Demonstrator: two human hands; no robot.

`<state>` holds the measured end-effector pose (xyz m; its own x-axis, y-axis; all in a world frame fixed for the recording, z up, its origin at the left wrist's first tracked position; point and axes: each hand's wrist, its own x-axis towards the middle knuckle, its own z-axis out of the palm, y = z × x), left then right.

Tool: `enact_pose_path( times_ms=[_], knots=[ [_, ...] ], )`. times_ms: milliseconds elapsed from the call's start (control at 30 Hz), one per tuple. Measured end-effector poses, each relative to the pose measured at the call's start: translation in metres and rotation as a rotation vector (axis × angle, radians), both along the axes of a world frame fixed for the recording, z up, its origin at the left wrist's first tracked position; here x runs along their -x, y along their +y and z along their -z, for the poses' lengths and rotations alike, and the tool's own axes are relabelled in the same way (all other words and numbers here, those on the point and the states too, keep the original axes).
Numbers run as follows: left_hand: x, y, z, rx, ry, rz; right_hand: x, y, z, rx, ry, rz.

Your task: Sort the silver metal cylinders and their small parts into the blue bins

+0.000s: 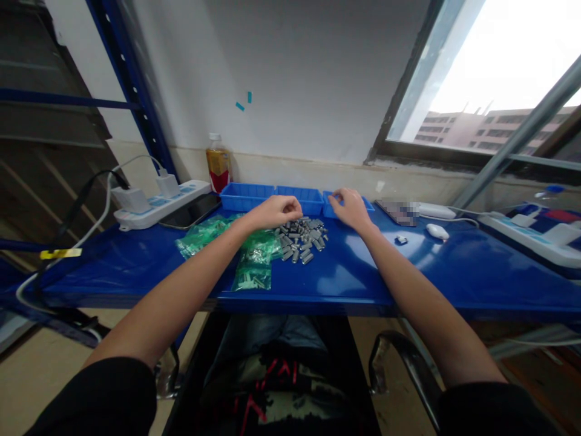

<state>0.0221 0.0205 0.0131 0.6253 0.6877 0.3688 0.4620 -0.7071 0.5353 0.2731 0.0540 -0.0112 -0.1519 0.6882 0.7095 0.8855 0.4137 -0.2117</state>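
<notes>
My left hand (281,211) hovers at the back edge of a pile of small grey metal parts (306,237), its fingers curled into a pinch. Whatever may be between those fingertips is too small to make out. Over the right-hand blue bin (367,206) is my right hand (350,207), with bent fingers slightly apart and no part visible in them. The middle blue bin (305,197) stands just behind my left hand. Green plastic bags (255,260) holding small pieces lie left of the pile, partly under my left forearm.
Another blue bin (247,197) and a drink bottle (218,163) stand at the back left. Nearby are a power strip (181,198) and a dark phone (193,212). Rightward lie another phone (393,212), a white earbud case (437,232) and a second power strip (535,239).
</notes>
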Motion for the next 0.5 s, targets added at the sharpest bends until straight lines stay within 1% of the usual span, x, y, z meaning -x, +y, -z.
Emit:
enact_pose_path(
  times_ms=[100,200,333,433,500],
  knots=[
    [0.002,0.005,0.001,-0.061,-0.091,-0.101,0.016,-0.011,-0.005,0.02,-0.03,-0.109],
    [0.003,0.008,0.003,-0.097,-0.138,-0.157,0.038,-0.023,-0.009,0.044,-0.095,-0.25],
    [0.004,0.008,0.003,-0.136,-0.232,-0.243,0.061,-0.038,-0.01,0.188,-0.297,-0.439],
    [0.006,0.009,0.002,-0.144,-0.289,-0.283,0.07,-0.046,-0.01,0.304,-0.452,-0.503],
    [0.007,0.01,0.003,-0.154,-0.273,-0.284,0.072,-0.05,-0.01,0.354,-0.491,-0.516]
  ],
)
